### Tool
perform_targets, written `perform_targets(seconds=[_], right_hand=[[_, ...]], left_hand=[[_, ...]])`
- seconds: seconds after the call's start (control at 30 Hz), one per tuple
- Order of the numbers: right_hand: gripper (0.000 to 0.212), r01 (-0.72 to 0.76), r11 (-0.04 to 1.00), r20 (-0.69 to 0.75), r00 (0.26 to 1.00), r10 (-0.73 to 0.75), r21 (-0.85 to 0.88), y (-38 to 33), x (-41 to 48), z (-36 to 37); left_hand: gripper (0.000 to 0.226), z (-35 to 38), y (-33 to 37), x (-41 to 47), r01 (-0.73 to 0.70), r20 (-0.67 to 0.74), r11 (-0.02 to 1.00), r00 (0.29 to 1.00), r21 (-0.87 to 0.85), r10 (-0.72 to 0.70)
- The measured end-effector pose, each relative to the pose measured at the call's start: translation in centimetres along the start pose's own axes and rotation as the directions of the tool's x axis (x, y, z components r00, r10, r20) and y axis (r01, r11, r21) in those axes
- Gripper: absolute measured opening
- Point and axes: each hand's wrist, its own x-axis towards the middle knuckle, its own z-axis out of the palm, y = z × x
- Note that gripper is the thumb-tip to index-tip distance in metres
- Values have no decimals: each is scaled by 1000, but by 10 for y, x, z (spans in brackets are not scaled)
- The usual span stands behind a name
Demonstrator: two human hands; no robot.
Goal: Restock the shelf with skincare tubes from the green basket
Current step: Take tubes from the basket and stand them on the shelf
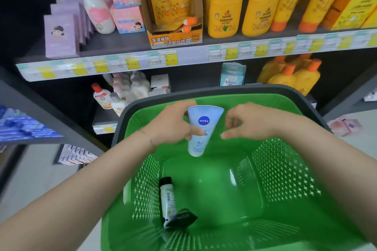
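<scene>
Over the green basket [285,179] my left hand [171,126] grips a pale blue Nivea tube [204,124], cap end down, with the thumb across its front. My right hand [246,122] hovers just right of the tube with fingers loosely curled, holding nothing; whether a fingertip touches the tube's edge is unclear. A second tube [167,197], white with a black cap, lies on the basket floor at the near left, beside a dark flat item [182,219].
The shelf [183,57] ahead has price labels along its edge and carries yellow bottles [224,6], pink and purple boxes and a cardboard display of pouches [171,2]. The lower shelf holds small bottles [100,96] and more yellow bottles at the right. A grey side rack [30,108] stands left.
</scene>
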Motion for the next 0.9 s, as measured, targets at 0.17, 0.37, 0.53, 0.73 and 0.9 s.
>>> perform_targets(seconds=[0.17,0.37,0.53,0.73,0.9], right_hand=[[43,-14,977,279,957,75,-215,-1,26,30],[46,64,958,435,898,67,-278,-10,78,88],[41,170,956,461,886,-43,-237,-22,110,143],[59,560,742,458,804,-380,-367,-32,122,206],[54,836,358,471,535,-702,-416,-47,124,234]], left_hand=[[25,-5,-12,-4,-18,8,994,1000,-106,19],[28,-15,-20,-1,-23,-18,985,1000,-172,21],[30,-21,-31,3,-5,-38,989,999,-149,-1],[35,-23,-42,4,30,-55,993,998,-111,-37],[33,-20,-40,4,44,-27,999,999,-27,-45]])
